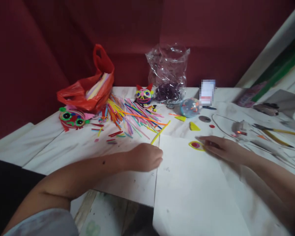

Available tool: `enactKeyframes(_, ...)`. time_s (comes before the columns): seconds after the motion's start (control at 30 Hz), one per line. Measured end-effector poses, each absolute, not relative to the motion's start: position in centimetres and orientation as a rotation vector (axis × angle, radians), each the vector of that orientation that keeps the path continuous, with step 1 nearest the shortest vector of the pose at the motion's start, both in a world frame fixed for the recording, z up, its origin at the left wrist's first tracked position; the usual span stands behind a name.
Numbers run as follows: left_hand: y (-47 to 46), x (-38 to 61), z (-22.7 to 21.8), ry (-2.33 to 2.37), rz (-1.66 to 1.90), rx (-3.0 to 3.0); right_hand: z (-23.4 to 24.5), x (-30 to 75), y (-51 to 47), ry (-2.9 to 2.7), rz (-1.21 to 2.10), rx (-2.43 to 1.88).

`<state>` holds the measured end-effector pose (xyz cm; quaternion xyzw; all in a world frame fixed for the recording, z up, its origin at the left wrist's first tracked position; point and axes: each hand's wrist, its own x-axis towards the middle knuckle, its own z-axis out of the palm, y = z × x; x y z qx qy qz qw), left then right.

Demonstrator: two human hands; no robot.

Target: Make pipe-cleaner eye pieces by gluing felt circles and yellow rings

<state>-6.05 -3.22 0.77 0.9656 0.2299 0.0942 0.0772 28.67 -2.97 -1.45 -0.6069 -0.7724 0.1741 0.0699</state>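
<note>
My left hand (146, 158) is closed, palm down, by the edge of a white paper sheet (186, 190). A yellow fuzzy pipe cleaner (161, 132) runs up and right from behind its knuckles. The curled fingers hide whether it is gripped. My right hand (220, 148), slightly blurred, pinches the right end of a small eye-shaped piece (195, 145) with a yellow border and a red centre, over the paper. Beyond it lie two yellow triangular pieces (194, 126). A heap of colourful pipe cleaners (135, 114) spreads behind my left hand.
A red plastic bag (76, 93) and a decorated red face figure (72, 117) stand left. Behind are a smaller face figure (144, 95), a clear bag (168, 72) and a bluish container (190, 107). Yellow-handled pliers (275, 131) and a glue gun (265, 147) with cable lie right.
</note>
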Motion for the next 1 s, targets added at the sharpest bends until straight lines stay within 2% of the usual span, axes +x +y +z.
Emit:
enactKeyframes(0.07, -3.2, -6.0, 0.5, 0.534, 0.218, 3.000, -1.8, 28.2, -2.7, -2.265, 0.470, -1.899)
enactKeyframes(0.13, -2.2, -6.0, 0.3, 0.528, 0.301, 2.997, -2.1, 27.6, -2.4, -2.243, 0.407, -1.934)
enactKeyframes(0.3, 3.9, -5.6, 0.4, 0.945, 0.494, 2.958, -3.1, 27.6, -1.9, -2.256, 0.327, -1.950)
enactKeyframes(0.47, 11.1, -5.8, 0.2, 1.241, 0.329, 2.908, -4.1, 28.9, -1.8, -2.241, 0.265, -1.889)
enactKeyframes(0.53, 13.1, -6.5, -0.2, 1.421, 0.151, 2.729, -4.3, 28.9, -2.0, -2.245, 0.235, -1.842)
enactKeyframes(0.7, 14.7, -8.9, -1.0, 1.506, -0.065, 2.593, -4.3, 28.3, -2.4, -2.199, 0.184, -1.775)
enactKeyframes(1.0, 16.6, -8.8, 0.9, 1.551, 0.013, 2.662, -3.5, 27.6, -2.3, -2.205, 0.216, -1.801)
